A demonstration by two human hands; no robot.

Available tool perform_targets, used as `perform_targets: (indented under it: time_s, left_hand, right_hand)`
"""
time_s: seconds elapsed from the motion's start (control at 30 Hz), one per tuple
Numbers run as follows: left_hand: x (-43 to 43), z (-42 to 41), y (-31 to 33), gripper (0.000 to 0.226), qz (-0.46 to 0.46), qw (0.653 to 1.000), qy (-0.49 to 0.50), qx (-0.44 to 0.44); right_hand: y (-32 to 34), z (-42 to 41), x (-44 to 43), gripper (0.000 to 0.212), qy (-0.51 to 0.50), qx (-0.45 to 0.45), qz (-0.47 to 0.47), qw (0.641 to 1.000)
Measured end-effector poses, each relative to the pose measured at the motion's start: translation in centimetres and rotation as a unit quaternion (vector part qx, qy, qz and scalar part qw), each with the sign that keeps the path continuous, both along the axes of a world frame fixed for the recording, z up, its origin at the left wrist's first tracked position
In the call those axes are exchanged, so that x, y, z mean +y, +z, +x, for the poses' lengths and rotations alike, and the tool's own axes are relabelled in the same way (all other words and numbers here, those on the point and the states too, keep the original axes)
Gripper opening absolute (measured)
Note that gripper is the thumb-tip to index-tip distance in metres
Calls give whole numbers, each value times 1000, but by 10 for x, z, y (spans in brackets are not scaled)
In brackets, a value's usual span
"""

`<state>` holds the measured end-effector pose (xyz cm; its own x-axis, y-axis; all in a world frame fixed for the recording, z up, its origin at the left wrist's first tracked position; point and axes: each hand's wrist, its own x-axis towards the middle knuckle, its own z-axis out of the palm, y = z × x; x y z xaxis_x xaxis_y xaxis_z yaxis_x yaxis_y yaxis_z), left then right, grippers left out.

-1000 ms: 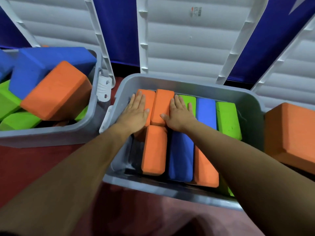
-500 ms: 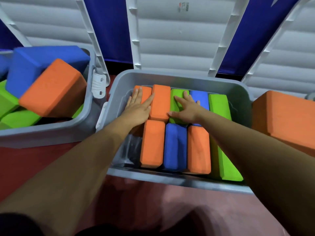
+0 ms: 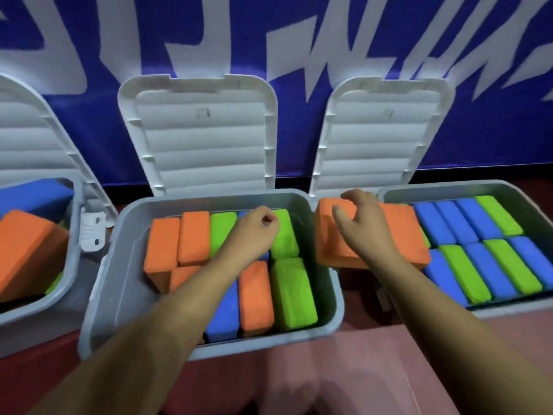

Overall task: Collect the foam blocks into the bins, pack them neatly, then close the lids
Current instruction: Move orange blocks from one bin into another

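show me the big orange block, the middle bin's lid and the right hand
big orange block (image 3: pixel 404 230), head view, top face
middle bin's lid (image 3: pixel 203 145), head view, ribbed inner face
right hand (image 3: pixel 363 227), head view, back of hand
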<state>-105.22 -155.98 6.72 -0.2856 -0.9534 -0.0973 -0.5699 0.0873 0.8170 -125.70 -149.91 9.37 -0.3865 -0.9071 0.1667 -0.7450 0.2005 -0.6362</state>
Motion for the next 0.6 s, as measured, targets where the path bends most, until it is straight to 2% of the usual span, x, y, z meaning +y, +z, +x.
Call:
perform_targets:
  time_s: [0.07,0.17,0.23,0.37,0.47,0.6]
  left_hand:
    - [11,-44,-6,13,36,999,-7,-18]
    - [19,-96,-23,45,100,995,-9,-19]
    - [23,-117,-34,53,134,990,-5,-34]
    - [33,-131,-55,45,107,993,-5,-44]
    - [33,-126,-55,36,82,996,16,10]
    - [8,-83,-33,34,133,969,113,177]
  right_hand:
    - [-8,-38,12,44,-64,-1,43,997]
    - [-24,-84,30,60,-166,25,102,981]
    - [-36,-107,41,66,-219,37,141,965]
    - [-55,-130,58,58,-214,-103,196,951]
    - [-53,-130,62,48,-204,-138,116,962]
    - [-25,-96,47,39,-131,-201,-46,970]
